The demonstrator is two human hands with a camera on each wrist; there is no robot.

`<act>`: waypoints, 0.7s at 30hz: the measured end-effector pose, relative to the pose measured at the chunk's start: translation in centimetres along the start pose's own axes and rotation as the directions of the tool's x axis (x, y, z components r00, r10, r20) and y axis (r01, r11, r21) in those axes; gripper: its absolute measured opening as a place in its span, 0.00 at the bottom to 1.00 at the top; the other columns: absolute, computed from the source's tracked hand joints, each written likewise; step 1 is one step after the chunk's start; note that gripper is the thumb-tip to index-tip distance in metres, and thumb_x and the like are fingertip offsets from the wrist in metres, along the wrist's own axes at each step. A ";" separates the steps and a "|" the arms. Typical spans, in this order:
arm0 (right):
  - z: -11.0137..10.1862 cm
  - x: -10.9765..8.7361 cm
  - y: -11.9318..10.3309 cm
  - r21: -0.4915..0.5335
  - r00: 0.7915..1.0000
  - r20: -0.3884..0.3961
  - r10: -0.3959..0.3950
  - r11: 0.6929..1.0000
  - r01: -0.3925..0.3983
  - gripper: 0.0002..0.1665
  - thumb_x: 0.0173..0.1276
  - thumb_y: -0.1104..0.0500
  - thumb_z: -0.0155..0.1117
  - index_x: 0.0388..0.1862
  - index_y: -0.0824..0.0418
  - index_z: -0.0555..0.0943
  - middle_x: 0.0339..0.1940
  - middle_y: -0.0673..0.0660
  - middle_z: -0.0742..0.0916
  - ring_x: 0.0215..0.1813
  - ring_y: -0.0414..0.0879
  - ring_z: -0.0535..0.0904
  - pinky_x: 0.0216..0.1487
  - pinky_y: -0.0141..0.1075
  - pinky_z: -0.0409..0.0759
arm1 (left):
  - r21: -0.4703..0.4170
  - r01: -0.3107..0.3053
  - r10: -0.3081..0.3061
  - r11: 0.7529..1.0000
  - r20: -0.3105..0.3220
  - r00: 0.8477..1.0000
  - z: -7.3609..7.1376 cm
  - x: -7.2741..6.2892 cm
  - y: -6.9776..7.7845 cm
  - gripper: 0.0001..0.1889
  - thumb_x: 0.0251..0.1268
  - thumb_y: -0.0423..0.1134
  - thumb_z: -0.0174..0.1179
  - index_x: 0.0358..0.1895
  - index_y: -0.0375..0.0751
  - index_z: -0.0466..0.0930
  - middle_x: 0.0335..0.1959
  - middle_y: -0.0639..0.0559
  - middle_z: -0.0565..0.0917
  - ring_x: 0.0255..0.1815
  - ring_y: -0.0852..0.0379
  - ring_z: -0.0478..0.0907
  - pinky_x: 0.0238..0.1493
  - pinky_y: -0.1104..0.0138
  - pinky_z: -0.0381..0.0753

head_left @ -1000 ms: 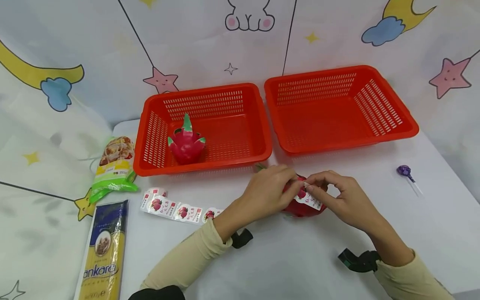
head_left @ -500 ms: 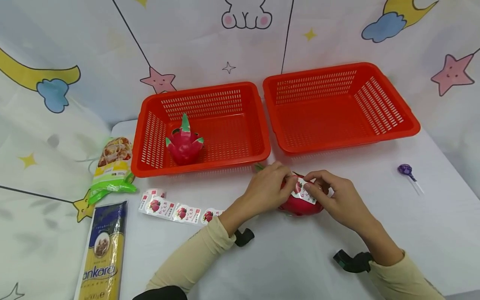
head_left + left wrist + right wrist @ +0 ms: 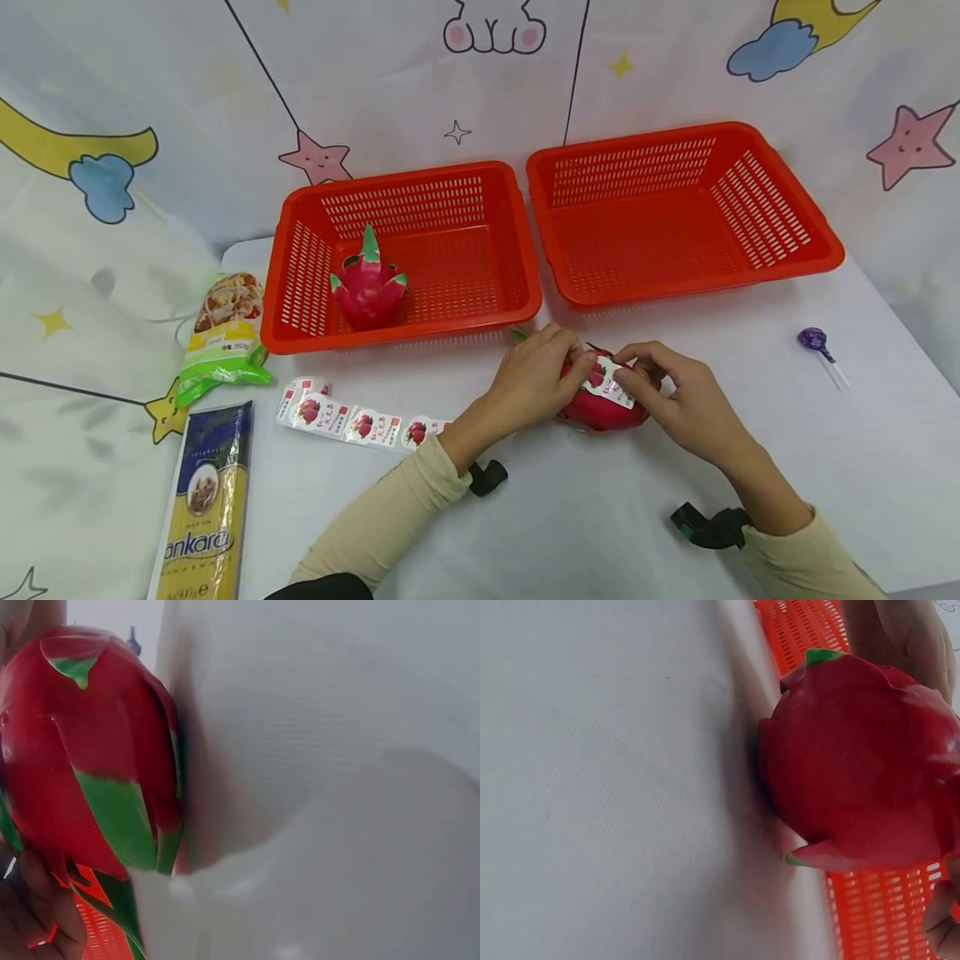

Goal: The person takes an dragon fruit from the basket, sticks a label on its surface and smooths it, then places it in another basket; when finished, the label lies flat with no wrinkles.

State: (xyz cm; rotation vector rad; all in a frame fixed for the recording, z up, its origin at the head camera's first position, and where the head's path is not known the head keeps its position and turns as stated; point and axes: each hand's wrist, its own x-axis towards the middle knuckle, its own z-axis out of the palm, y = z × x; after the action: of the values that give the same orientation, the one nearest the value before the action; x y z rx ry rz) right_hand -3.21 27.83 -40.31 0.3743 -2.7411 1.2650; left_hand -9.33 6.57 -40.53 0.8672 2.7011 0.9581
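A red dragon fruit (image 3: 600,414) with green-tipped scales lies on the white table before the baskets. On its upper side sits a white label (image 3: 609,383) with a dragon fruit picture. My left hand (image 3: 528,375) holds the fruit from the left, its thumb by the label's left edge. The right hand (image 3: 678,400) pinches the label's right edge between thumb and index finger. Both wrist views show the dragon fruit (image 3: 97,742) from below, with fingers partly hidden behind it. Left of the hands lies a strip of similar labels (image 3: 363,425), its end behind the left arm.
Two red baskets (image 3: 420,329) stand at the back; the left one holds another dragon fruit (image 3: 369,292). A green-yellow food bag (image 3: 225,333) and an Ankara pasta pack (image 3: 202,508) lie at the left. To the right is a purple lollipop (image 3: 813,339).
The label has come down flatter onto the fruit, and its picture now shows more fully. Both hands shifted slightly left, then stayed nearly still.
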 end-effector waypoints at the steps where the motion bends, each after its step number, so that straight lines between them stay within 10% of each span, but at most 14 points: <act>1: 0.0 -0.1 0.1 0.006 1.000 0.000 0.000 1.000 0.000 0.17 0.65 0.67 0.72 0.49 0.53 0.82 0.25 0.44 0.79 0.31 0.36 0.73 0.24 0.30 0.72 | 0.001 0.001 -0.001 1.000 0.002 1.000 0.0 0.0 0.0 0.09 0.75 0.47 0.57 0.34 0.51 0.79 0.36 0.56 0.80 0.37 0.62 0.75 0.31 0.73 0.71; 16: -0.4 -2.0 1.3 0.027 1.000 -0.009 -0.011 1.000 0.011 0.25 0.58 0.68 0.76 0.52 0.50 0.82 0.32 0.44 0.76 0.38 0.34 0.74 0.37 0.26 0.73 | -0.002 -0.002 0.002 1.000 -0.018 1.000 0.3 -0.3 0.1 0.10 0.75 0.49 0.57 0.37 0.50 0.79 0.38 0.55 0.80 0.40 0.60 0.75 0.36 0.71 0.74; 21: 0.0 -2.0 1.6 0.054 1.000 -0.001 -0.024 0.998 0.024 0.26 0.58 0.69 0.76 0.53 0.51 0.81 0.33 0.44 0.76 0.38 0.35 0.74 0.37 0.26 0.75 | 0.115 -0.086 0.099 0.990 -0.110 0.989 1.1 -1.5 0.5 0.28 0.67 0.63 0.61 0.57 0.45 0.75 0.54 0.50 0.78 0.57 0.54 0.74 0.53 0.59 0.78</act>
State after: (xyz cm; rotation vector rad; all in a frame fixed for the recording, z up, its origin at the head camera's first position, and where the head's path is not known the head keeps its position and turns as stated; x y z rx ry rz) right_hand -1.71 29.24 -41.85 0.4105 -2.6984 1.3348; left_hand -7.53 6.59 -41.14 0.9957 2.8582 0.9111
